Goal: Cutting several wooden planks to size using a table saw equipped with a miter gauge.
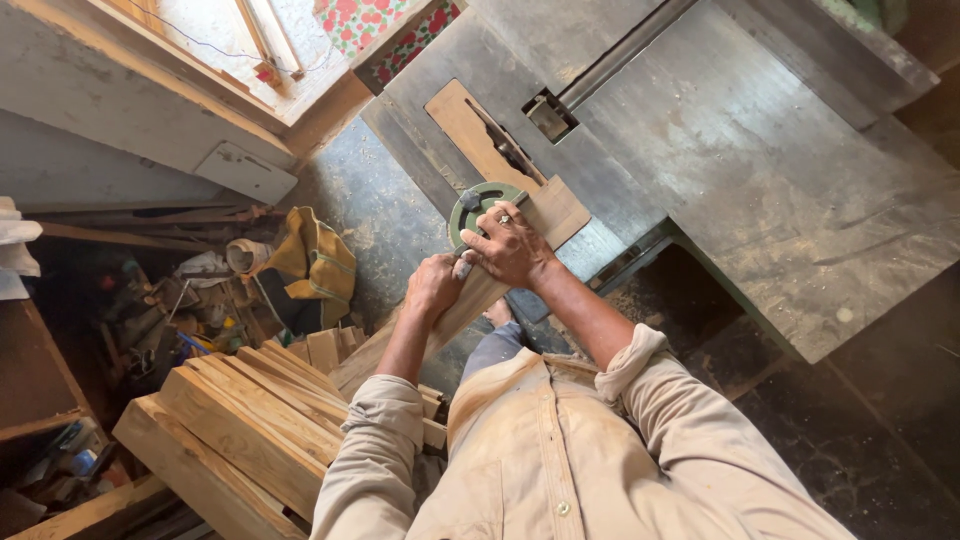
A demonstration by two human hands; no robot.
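Long pale wooden board (470,300) lies on grey steel saw worktop (760,170) against green semicircular mitre gauge (478,205); right hand (512,247) presses both flat, left hand (432,288) grip clenched on board's near edge; judgement: keep board tight to gauge, fingers clear of blade slot (500,145)

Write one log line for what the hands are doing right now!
left hand: grips wooden board | right hand: presses board against green mitre gauge | saw table: board on it
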